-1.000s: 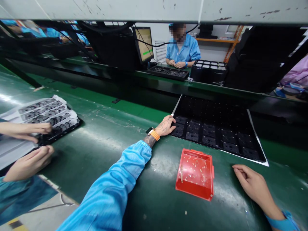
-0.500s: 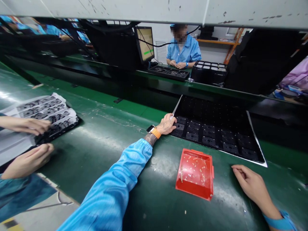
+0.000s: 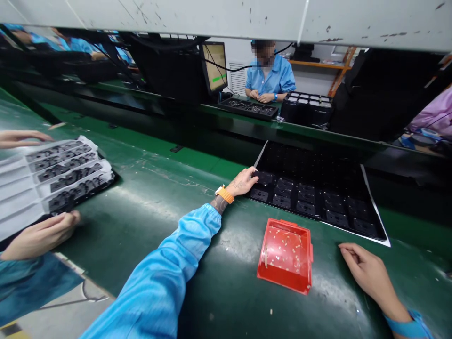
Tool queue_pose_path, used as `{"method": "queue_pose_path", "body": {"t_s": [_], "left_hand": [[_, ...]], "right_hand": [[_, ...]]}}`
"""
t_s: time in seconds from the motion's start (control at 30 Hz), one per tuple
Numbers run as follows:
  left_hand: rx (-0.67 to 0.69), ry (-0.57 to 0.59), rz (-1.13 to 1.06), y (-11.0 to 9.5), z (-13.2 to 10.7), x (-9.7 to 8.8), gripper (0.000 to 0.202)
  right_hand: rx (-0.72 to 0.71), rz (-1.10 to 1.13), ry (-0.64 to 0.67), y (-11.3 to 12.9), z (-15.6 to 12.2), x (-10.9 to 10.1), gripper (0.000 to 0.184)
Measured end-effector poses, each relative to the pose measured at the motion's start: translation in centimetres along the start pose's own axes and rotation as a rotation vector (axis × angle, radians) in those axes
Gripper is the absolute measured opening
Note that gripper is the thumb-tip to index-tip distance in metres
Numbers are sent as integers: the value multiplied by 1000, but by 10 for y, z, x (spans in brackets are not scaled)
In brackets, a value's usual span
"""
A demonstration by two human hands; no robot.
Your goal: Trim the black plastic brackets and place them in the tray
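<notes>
My left hand (image 3: 243, 181), with a watch on an orange strap at the wrist, reaches to the left edge of a black tray (image 3: 319, 217). Its fingers are bent together over the tray's left column, and whatever they grip is hidden. Flat black parts (image 3: 306, 207) sit in the tray's near rows. My right hand (image 3: 365, 270) rests on the table, right of a red bin (image 3: 285, 281), with its fingers loosely curled and nothing visible in them. Small pale bits (image 3: 282, 245) are scattered inside the bin.
At left, a co-worker's hands (image 3: 44, 235) are beside a white-lined tray (image 3: 21, 200) of black parts. Across the bench a person in blue (image 3: 270, 75) sits near a monitor (image 3: 215, 68). A grey beam (image 3: 212, 16) crosses overhead.
My left hand has shifted slightly and turned at the tray's edge; the white thing seen at its fingers before no longer shows. A co-worker's upper hand has withdrawn left from the lined tray.
</notes>
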State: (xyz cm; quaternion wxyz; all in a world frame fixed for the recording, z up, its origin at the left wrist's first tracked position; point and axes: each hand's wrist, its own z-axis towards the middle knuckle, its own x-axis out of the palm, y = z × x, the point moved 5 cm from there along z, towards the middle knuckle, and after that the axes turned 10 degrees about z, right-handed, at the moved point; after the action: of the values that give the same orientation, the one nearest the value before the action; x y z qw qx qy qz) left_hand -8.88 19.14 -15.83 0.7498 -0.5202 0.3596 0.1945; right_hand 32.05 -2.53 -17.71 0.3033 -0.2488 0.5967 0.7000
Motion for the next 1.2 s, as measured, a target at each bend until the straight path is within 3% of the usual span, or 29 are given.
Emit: {"method": "queue_pose_path", "body": {"t_s": [0.23,0.57,0.8,1.2], "left_hand": [[3,-12,-490,-42,-4,-7,19],[-16,-63,-910,-94,-23,-13,38],[-26,-89,-887,-105,-29,-17,34],[-100,-26,-608,-106,-33,-18,17]], "right_hand": [[-3,-11,-2,-6,-1,1,36],[-10,-23,5,-13,-1,2,38],[-32,-31,-2,-7,1,2,38],[-24,-22,-6,-4,0,0,39]]}}
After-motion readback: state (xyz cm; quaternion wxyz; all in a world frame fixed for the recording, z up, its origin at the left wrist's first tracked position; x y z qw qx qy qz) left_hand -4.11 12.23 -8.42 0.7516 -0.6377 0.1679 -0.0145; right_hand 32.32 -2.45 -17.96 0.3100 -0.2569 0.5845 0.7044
